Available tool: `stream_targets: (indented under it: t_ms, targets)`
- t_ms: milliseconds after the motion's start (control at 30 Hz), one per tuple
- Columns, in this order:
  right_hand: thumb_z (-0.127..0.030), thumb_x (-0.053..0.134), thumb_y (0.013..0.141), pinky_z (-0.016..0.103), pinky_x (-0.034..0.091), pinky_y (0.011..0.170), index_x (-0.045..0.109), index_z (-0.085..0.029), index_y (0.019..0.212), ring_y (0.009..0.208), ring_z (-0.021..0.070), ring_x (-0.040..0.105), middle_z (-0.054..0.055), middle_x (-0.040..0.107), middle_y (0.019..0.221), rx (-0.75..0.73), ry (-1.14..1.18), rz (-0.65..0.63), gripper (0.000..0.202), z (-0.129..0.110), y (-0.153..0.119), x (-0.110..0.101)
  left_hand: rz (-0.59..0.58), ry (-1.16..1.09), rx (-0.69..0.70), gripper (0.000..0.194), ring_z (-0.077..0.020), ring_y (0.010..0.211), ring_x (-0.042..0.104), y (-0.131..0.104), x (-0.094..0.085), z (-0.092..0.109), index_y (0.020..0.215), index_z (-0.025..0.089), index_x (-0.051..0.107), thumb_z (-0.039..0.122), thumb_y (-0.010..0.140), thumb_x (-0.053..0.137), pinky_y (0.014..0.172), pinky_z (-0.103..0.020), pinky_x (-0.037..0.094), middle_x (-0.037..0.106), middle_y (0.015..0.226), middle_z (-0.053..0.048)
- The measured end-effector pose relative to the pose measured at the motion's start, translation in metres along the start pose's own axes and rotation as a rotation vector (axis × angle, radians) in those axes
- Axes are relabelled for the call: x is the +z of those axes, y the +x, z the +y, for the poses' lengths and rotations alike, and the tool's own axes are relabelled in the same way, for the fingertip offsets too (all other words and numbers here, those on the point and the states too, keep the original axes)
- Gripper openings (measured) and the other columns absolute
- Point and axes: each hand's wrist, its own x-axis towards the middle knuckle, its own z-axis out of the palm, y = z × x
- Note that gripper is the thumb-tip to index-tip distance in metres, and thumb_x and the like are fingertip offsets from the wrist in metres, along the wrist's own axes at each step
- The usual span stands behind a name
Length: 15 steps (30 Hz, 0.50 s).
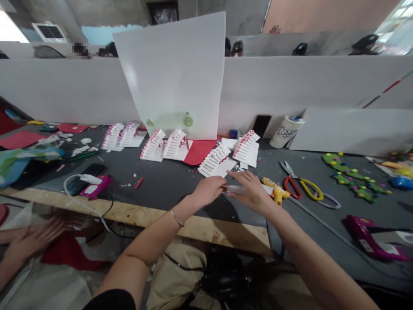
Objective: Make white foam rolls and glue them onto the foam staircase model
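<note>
Near the middle of the dark table, my left hand [209,189] has its fingers pressed together on the left end of a small whitish piece [234,188]. My right hand [253,191] is at the piece's other end, its fingers partly spread above it; its grip is unclear. Just beyond my hands stands a white ridged paper model [213,161] on a white card, with a red-tipped one [245,145] to its right. A yellow glue gun [276,191] lies right of my right hand.
Scissors with red and yellow handles [303,185], a white cup [285,131] and green decorated pieces [355,174] are at right. More ridged models [151,144], a red sheet [200,151] and a magenta device [97,187] lie left. Another person's hands [38,237] show lower left.
</note>
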Motion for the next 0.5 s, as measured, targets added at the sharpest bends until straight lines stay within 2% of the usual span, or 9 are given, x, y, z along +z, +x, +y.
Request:
stream_targets:
  t_ms: [67,100,167,200,267,333,400,433,500]
  targets:
    - [-0.032,0.057,0.089,0.037,0.043,0.078,0.069,-0.023,0.097,0.083,0.0233,0.063,0.006,0.074,0.088,0.027,0.032,-0.036,0.018,-0.006,0.001,0.01,-0.064,0.131,0.021,0.014,-0.019,0.09,0.061,-0.009,-0.003,-0.002,0.091,0.021,0.065,0.022,0.088,0.051,0.072,-0.026,0.043,0.068,0.094,-0.005]
    - [-0.028,0.055,0.09,0.035,0.042,0.075,0.071,-0.024,0.087,0.075,0.0213,0.062,0.003,0.073,0.078,0.043,0.047,-0.041,0.017,-0.005,-0.001,0.013,-0.075,0.167,0.01,0.015,-0.0188,0.09,0.062,-0.015,-0.007,-0.007,0.092,0.021,0.066,0.023,0.089,0.051,0.072,-0.026,0.043,0.069,0.095,-0.004]
    - [-0.027,0.052,0.092,0.033,0.04,0.071,0.07,-0.024,0.079,0.07,0.0195,0.062,0.002,0.072,0.073,0.064,0.06,-0.02,0.022,-0.001,-0.009,0.016,-0.046,0.206,-0.054,0.016,-0.0176,0.09,0.062,-0.031,-0.021,-0.028,0.091,0.022,0.067,0.024,0.09,0.051,0.072,-0.026,0.044,0.07,0.096,-0.002]
    - [-0.028,0.051,0.093,0.033,0.039,0.071,0.07,-0.024,0.079,0.07,0.0193,0.061,0.002,0.072,0.073,0.067,0.048,0.007,0.023,0.002,-0.013,0.016,-0.001,0.235,-0.119,0.016,-0.017,0.09,0.063,-0.04,-0.03,-0.04,0.09,0.023,0.068,0.023,0.089,0.052,0.074,-0.026,0.044,0.07,0.096,-0.002]
    - [-0.03,0.05,0.094,0.033,0.038,0.07,0.07,-0.023,0.08,0.071,0.0194,0.061,0.003,0.073,0.074,0.052,-0.025,0.071,0.025,0.007,-0.023,0.015,0.183,0.387,-0.317,0.016,-0.0191,0.088,0.062,-0.061,-0.046,-0.061,0.084,0.023,0.069,0.021,0.088,0.053,0.075,-0.03,0.044,0.071,0.092,-0.003]
    - [-0.029,0.05,0.095,0.033,0.037,0.072,0.07,-0.021,0.082,0.073,0.019,0.06,0.004,0.073,0.075,0.006,-0.133,0.123,0.024,0.008,-0.03,0.017,0.322,0.47,-0.415,0.021,-0.0254,0.096,0.06,-0.079,-0.051,-0.067,0.094,0.018,0.069,0.019,0.091,0.048,0.084,-0.039,0.041,0.069,0.1,-0.011]
    - [-0.025,0.051,0.095,0.034,0.035,0.075,0.07,-0.021,0.087,0.077,0.0178,0.059,0.004,0.074,0.081,-0.08,-0.216,0.13,0.021,0.003,-0.035,0.022,0.537,0.542,-0.325,0.022,-0.0267,0.106,0.057,-0.088,-0.038,-0.057,0.107,0.021,0.066,0.027,0.09,0.052,0.091,-0.043,0.037,0.066,0.11,-0.011]
    - [-0.022,0.051,0.094,0.034,0.034,0.076,0.07,-0.021,0.088,0.079,0.0171,0.059,0.003,0.074,0.084,-0.127,-0.24,0.126,0.02,0.0,-0.036,0.026,0.542,0.553,-0.202,0.025,-0.0261,0.109,0.055,-0.089,-0.026,-0.048,0.112,0.022,0.064,0.031,0.09,0.054,0.094,-0.043,0.036,0.066,0.113,-0.011]
    - [-0.018,0.052,0.094,0.033,0.033,0.077,0.07,-0.023,0.09,0.082,0.0164,0.058,0.002,0.074,0.09,-0.214,-0.261,0.122,0.019,-0.008,-0.038,0.034,0.404,0.573,0.074,0.035,-0.0252,0.117,0.051,-0.085,0.003,-0.03,0.122,0.023,0.058,0.037,0.09,0.055,0.101,-0.043,0.031,0.062,0.123,-0.01]
